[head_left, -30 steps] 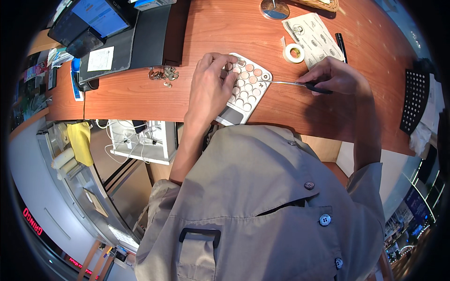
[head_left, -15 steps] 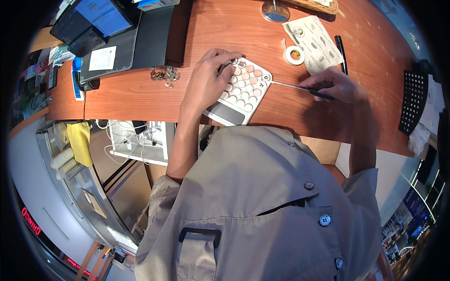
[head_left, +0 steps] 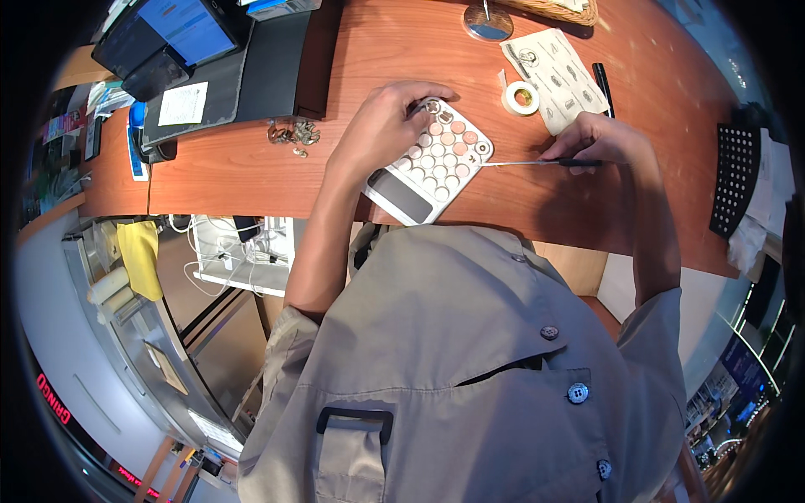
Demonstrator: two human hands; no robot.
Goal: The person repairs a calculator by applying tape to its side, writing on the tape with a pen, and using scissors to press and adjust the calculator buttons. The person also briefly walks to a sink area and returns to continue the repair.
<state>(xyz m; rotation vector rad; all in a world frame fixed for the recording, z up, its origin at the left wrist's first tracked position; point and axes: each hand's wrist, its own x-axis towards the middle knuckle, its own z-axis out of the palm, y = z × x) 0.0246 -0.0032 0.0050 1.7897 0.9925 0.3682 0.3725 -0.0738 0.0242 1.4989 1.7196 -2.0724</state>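
A white calculator (head_left: 418, 182) with round pink and white keys and a grey display lies tilted on the wooden table near my body. My left hand (head_left: 379, 126) grips its upper left side, with the fingers around the far edge and the thumb over the keys. In my right hand (head_left: 605, 138) is a thin tool (head_left: 580, 162) with a black handle and a slim metal shaft, which looks like a small screwdriver. Its tip meets the calculator's right edge, beside the corner keys. My fingers pinch the tool where handle and shaft join.
Beyond my right hand lie a roll of white tape (head_left: 521, 98), a printed paper sheet (head_left: 556, 77) and a black pen-like stick (head_left: 603, 87). Small metal pieces (head_left: 303, 132) sit left of my left hand. A screen (head_left: 180, 33) and black stand (head_left: 272, 75) occupy the far left.
The calculator has turned slightly clockwise under my left hand, which moved a little with it. The tool in my right hand has levelled out, its tip now lower along the edge.
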